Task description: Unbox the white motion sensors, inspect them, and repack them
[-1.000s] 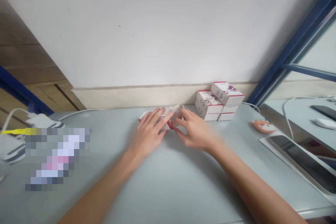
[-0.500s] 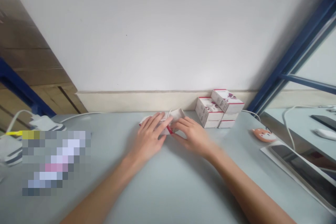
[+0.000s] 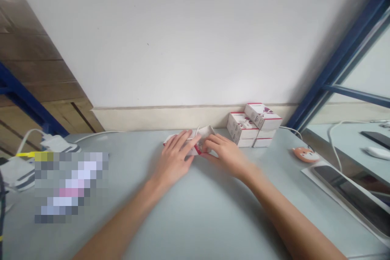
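Observation:
A small white-and-red cardboard box (image 3: 197, 149) lies on the table near the wall, partly covered by my hands. Its end on the right is open, with a pale flap (image 3: 207, 131) standing up. My left hand (image 3: 174, 155) holds the left part of the box, fingers laid across its top and thumb at the near side. At the open end, my right hand (image 3: 225, 153) grips the box with bent fingers. Its fingertips are at the opening, and what lies inside is hidden.
Several similar boxes (image 3: 243, 132) are stacked against the wall at right. An orange animal-shaped item (image 3: 305, 154) and a dark phone-like slab (image 3: 350, 195) lie farther right. White adapters (image 3: 56, 142) with cables and a blurred-out item (image 3: 73, 187) are at left. Blue frame posts (image 3: 329, 73) flank the table.
The view has shifted slightly. My right fingers have moved a little at the box's open end; my left hand stays on the box.

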`<state>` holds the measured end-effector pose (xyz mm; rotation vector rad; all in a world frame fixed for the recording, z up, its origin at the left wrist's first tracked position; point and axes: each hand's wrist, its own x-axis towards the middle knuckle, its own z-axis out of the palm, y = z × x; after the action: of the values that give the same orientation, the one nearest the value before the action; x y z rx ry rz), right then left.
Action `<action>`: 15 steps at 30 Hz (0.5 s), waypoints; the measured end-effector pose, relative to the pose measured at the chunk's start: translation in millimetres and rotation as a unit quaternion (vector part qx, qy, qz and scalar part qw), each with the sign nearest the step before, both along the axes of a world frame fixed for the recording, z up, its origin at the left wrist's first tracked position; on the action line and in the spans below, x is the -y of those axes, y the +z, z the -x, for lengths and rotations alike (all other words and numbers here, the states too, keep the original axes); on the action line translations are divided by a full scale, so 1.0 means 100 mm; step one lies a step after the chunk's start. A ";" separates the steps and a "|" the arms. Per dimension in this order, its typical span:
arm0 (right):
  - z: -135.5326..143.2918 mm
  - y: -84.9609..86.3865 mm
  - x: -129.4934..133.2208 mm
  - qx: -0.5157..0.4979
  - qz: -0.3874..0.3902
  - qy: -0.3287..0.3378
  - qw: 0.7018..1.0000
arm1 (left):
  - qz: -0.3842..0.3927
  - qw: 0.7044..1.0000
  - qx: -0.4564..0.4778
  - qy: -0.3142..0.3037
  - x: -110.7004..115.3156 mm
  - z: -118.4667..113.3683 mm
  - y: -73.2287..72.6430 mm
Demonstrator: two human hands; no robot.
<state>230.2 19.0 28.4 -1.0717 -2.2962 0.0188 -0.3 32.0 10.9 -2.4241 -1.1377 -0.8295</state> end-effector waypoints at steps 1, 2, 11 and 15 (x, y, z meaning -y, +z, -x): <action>0.00 0.00 0.00 -0.005 0.005 0.003 1.000 | 0.004 1.000 0.000 0.001 0.00 0.00 0.00; 0.00 0.00 0.00 -0.011 0.009 0.007 1.000 | 0.008 1.000 0.001 0.003 0.00 0.00 0.00; -0.29 0.22 -0.04 -0.125 -0.134 -0.144 0.973 | 0.009 1.000 0.014 0.005 0.01 -0.01 0.00; -0.65 0.27 -0.14 -0.130 -0.172 -0.315 0.924 | 0.006 1.000 0.006 -0.001 0.02 -0.01 0.00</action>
<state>294.9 33.2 55.5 -1.4596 -1.5612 -0.4539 0.5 30.2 10.8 -2.4336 -1.1471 -0.8411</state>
